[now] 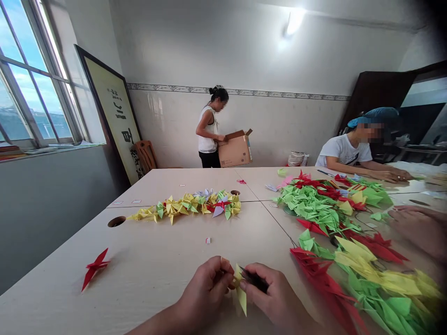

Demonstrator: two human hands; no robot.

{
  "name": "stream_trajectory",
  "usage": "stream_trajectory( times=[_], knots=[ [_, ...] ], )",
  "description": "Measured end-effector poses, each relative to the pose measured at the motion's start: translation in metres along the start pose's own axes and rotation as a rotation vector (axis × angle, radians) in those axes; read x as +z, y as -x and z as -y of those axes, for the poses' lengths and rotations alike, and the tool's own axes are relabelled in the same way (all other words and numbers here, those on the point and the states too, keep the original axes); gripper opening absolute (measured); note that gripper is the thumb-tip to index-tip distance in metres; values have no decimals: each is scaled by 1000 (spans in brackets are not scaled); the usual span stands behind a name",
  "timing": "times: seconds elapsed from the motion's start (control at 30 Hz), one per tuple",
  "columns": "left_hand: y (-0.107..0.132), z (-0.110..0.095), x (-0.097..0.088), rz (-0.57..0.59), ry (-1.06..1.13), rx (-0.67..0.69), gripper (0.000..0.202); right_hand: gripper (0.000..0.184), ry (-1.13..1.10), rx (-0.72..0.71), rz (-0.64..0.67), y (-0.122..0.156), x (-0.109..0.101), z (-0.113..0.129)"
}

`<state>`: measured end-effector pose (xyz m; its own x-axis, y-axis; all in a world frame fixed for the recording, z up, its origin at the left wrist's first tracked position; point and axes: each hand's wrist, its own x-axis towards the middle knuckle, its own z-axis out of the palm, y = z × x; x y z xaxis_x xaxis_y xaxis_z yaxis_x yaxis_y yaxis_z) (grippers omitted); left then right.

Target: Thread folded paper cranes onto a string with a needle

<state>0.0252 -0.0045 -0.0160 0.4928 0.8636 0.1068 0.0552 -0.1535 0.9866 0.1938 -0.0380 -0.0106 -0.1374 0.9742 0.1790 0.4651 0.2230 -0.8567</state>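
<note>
From my head camera, both my hands sit at the bottom centre of the frame. My left grip (206,286) is closed, its fingertips (225,267) pinching a folded piece of yellow paper (240,291) that stands up between my hands. My right grip (275,293) is closed around a dark slim tool (254,280), too blurred to name, and presses right against the paper.

Both hands hover over the pale wood-look surface (146,274). Just to the right, a long strand of red, yellow and green paper cranes (377,279) runs toward the lower right corner. Above it lies a large heap of green and red cranes (314,197). At centre, a shorter yellow and green strand of cranes (185,204) lies beside a round hole in the surface (116,221), and a lone red crane (95,265) rests at the left.

At the right edge, a hand that isn't mine (419,228) rests on the surface. Beyond the heap, a co-worker in a white T-shirt and blue cap (344,151) leans over the far end with both arms down. At the back, a standing person (208,130) holds an open cardboard box (237,149). A framed calligraphy panel (111,111) leans beneath the window (35,79) at upper left.
</note>
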Motion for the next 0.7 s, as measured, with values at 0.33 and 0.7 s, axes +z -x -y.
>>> stream_trajectory(
  times=[0.33,0.7],
  knots=[
    [-2,4,14,-113,297,47,44,18,-76,-31,-78,2,1,-1],
    [-3,1,1,-297,-49,103,25,24,-128,0,66,10,-7,18]
  ],
)
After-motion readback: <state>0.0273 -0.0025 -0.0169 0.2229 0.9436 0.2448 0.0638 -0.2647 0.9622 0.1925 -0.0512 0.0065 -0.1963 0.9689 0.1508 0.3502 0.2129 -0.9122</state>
